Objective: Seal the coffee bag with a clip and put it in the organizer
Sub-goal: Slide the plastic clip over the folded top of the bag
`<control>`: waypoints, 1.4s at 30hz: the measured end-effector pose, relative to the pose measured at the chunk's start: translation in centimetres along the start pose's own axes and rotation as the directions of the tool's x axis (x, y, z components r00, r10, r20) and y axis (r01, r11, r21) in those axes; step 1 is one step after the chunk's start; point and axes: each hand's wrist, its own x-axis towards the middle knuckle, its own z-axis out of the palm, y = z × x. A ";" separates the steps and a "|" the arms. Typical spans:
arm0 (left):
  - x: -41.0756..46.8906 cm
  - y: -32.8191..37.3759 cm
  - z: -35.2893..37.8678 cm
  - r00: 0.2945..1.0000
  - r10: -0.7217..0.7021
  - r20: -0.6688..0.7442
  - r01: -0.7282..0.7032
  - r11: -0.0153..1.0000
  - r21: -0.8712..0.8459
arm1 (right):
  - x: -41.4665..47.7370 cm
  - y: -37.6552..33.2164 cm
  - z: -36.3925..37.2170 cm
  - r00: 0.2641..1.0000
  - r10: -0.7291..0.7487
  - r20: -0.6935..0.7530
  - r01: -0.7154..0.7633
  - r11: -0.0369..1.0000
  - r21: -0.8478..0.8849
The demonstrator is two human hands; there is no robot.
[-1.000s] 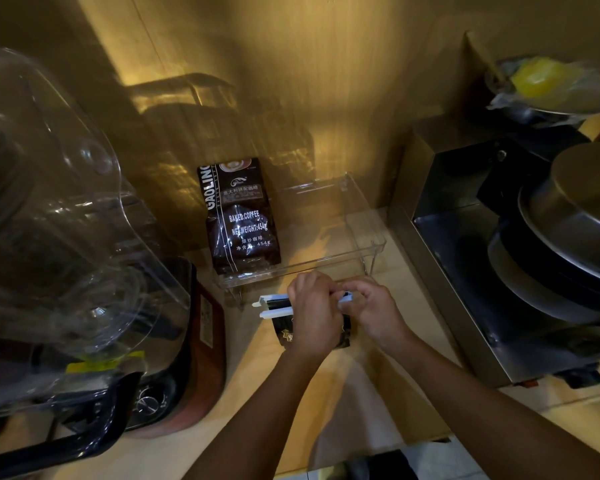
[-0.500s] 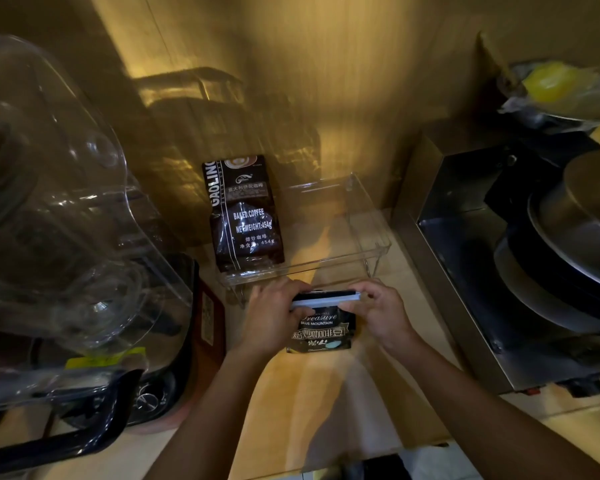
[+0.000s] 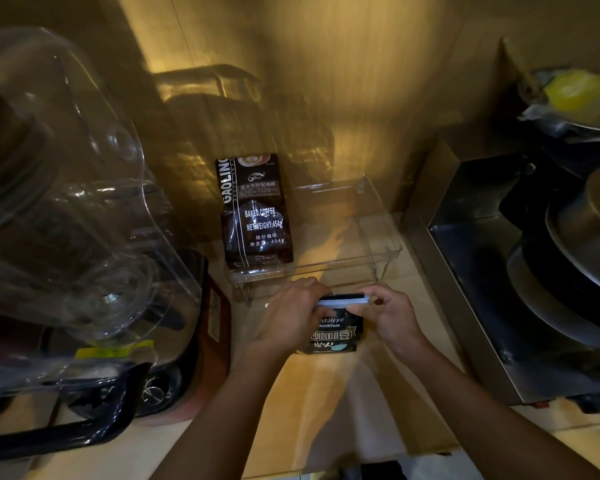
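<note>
1. The pale wooden countertop [image 3: 326, 403] carries everything; at its left stands a big clear plastic blender jar on a dark base [image 3: 66, 209], and at its right a boxy stainless steel appliance [image 3: 471, 271]; both crowd the working space.

2. The clear plastic organizer tray on thin wire legs [image 3: 378, 244] sits against the back wall; a tall dark brown coffee bag printed "BAKED COFFEE" [image 3: 257, 216] stands in its left part; the right part looks free.

3. The small black coffee pouch with white lettering [image 3: 336, 336] stands on the countertop just in front of the tray, between the two hands; it is not yet in the organizer.

4. The left hand [image 3: 291, 317] is curled round the pouch's upper left side, fingers pressing the top edge; the right hand [image 3: 388, 317] pinches the right end of the clip between thumb and fingertips.

5. The slim white bar-shaped sealing clip [image 3: 343, 301] lies along the folded top of the pouch; whether it is fully snapped I cannot tell.

6. Risks, as I judge them: if the clip catches only part of the fold, it may slide off when lifted and beans spill; a pouch carried by the clip alone could drop; a careless lift could knock the tray's front rim or tip the tall bag.
</note>
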 end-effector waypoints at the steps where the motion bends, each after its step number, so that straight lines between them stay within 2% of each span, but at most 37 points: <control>1: 0.1 0.0 0.0 1.000 0.000 -0.013 0.000 1.000 -0.006 | 0.0 0.0 -0.1 1.000 -0.001 0.004 0.001 1.000 0.005; 3: 0.1 -0.1 0.0 0.999 -0.028 -0.040 0.027 0.999 -0.029 | 0.0 0.0 -0.1 1.000 -0.026 0.011 0.026 0.998 -0.058; 5: 0.2 0.0 0.0 0.996 -0.072 -0.052 0.070 0.997 -0.039 | 0.3 -0.2 -0.2 0.995 -0.084 0.044 0.093 0.960 -0.263; 8: 0.3 0.2 0.1 0.994 -0.092 -0.053 0.091 0.995 -0.030 | 0.9 -0.5 -0.5 0.943 -0.257 0.212 0.333 0.732 -0.594; 10: 0.2 0.5 0.1 0.994 -0.086 -0.066 0.084 0.996 -0.037 | 1.1 -0.8 -0.5 0.894 -0.319 0.315 0.448 0.591 -0.671; 12: 0.1 0.7 0.2 0.993 -0.082 -0.083 0.078 0.996 -0.044 | 1.2 -1.0 -0.2 0.874 -0.363 0.324 0.481 0.543 -0.688; 17: -0.3 1.0 0.4 0.992 -0.094 -0.089 0.087 0.993 -0.076 | 0.9 -1.0 0.3 0.868 -0.371 0.329 0.491 0.544 -0.681; 21: -0.4 0.6 0.0 0.991 -0.128 -0.028 0.126 0.990 -0.070 | 0.7 -1.0 0.3 0.855 -0.378 0.356 0.516 0.542 -0.663; 25: -0.5 -0.5 -1.1 0.976 -0.215 0.017 0.216 0.973 -0.082 | 1.0 -1.2 -1.0 0.898 -0.314 0.310 0.440 0.589 -0.678; 30: -0.5 -0.6 -1.3 0.975 -0.215 0.057 0.218 0.974 -0.065 | 1.3 -1.1 -1.8 0.894 -0.316 0.318 0.447 0.582 -0.679; 34: -0.3 -0.6 -1.4 0.981 -0.158 0.110 0.164 0.986 -0.043 | 1.4 -0.7 -2.2 0.889 -0.338 0.309 0.456 0.577 -0.678; 39: -0.6 -0.6 -0.6 0.994 -0.111 0.019 0.111 0.994 0.005 | 1.6 -0.9 -2.1 0.886 -0.337 0.319 0.459 0.543 -0.703; 42: -0.8 -0.8 -0.3 0.994 -0.106 -0.021 0.106 0.994 0.012 | 1.7 -1.3 -1.8 0.873 -0.337 0.354 0.480 0.454 -0.751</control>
